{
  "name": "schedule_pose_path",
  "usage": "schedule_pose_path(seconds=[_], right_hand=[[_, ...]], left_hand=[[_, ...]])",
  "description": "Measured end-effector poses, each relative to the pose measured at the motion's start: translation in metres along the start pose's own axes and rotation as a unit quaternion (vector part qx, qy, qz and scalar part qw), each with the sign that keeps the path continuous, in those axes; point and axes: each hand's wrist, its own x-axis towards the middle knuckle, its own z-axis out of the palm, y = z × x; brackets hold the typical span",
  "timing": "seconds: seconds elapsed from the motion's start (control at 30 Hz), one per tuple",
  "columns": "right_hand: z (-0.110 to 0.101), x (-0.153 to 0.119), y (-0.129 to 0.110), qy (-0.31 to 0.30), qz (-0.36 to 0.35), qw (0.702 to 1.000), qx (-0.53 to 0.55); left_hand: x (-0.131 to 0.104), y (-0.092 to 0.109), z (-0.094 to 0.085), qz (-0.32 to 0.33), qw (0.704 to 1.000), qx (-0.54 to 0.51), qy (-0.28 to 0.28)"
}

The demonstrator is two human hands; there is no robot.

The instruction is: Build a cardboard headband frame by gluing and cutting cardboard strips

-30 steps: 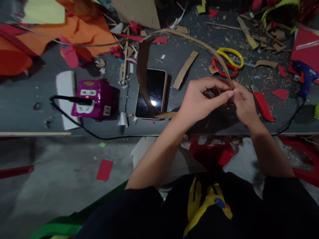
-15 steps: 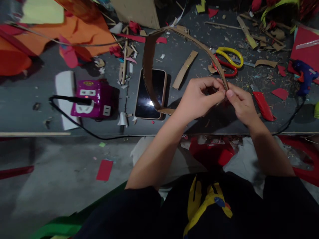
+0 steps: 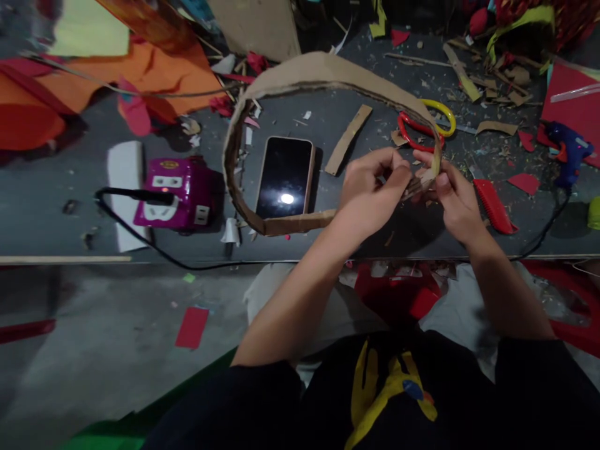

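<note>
A long cardboard strip is bent into a wide loop above the dark table, its two ends near my hands. My left hand is closed on the strip, thumb and fingers pinching near one end. My right hand pinches the strip at the loop's right side, thumb on its near face. Between the hands the cardboard ends look folded and rough. Below the loop, partly framed by it, lies a phone. Scissors with red and yellow handles lie just behind my right hand, partly covered by the strip.
A purple power socket block with a black cable stands left. Right of my hands lie a red cutter and a blue glue gun. A short cardboard piece lies behind my left hand; orange paper is at the back left.
The loop has tilted and widened to the left, now showing its broad face. My hands have parted slightly, and the strip's ends between them have come into view.
</note>
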Motion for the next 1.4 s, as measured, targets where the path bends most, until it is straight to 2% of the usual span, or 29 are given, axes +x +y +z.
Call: schedule_pose_path(seconds=[0.1, 0.33, 0.53, 0.73, 0.87, 0.97, 1.13, 1.4], right_hand=[[0.000, 0.000, 0.001, 0.004, -0.006, 1.000, 0.001], [-0.001, 0.001, 0.006, 0.007, -0.007, 1.000, 0.020], [0.001, 0.001, 0.010, 0.051, -0.041, 0.998, -0.012], [0.003, 0.000, 0.015, 0.081, -0.109, 0.991, -0.014], [0.003, 0.002, 0.016, 0.079, -0.159, 0.984, 0.007], [0.003, 0.003, 0.014, 0.081, -0.177, 0.981, 0.014], [0.003, 0.002, 0.010, 0.079, -0.172, 0.982, -0.003], [0.001, -0.001, 0.011, 0.073, -0.153, 0.986, -0.006]], left_hand=[[0.001, -0.003, 0.001, 0.005, 1.000, 0.012, 0.016], [0.001, -0.002, 0.000, 0.071, 0.993, 0.085, 0.042], [-0.005, -0.004, -0.005, 0.081, 0.982, 0.159, 0.056], [0.002, 0.002, -0.009, 0.169, 0.977, 0.129, 0.005], [0.003, 0.003, -0.009, 0.242, 0.963, 0.121, 0.019], [0.002, 0.004, -0.010, 0.255, 0.955, 0.151, 0.016], [0.002, 0.003, -0.013, 0.271, 0.941, 0.204, -0.004], [0.005, -0.005, -0.013, 0.337, 0.918, 0.207, 0.028]])
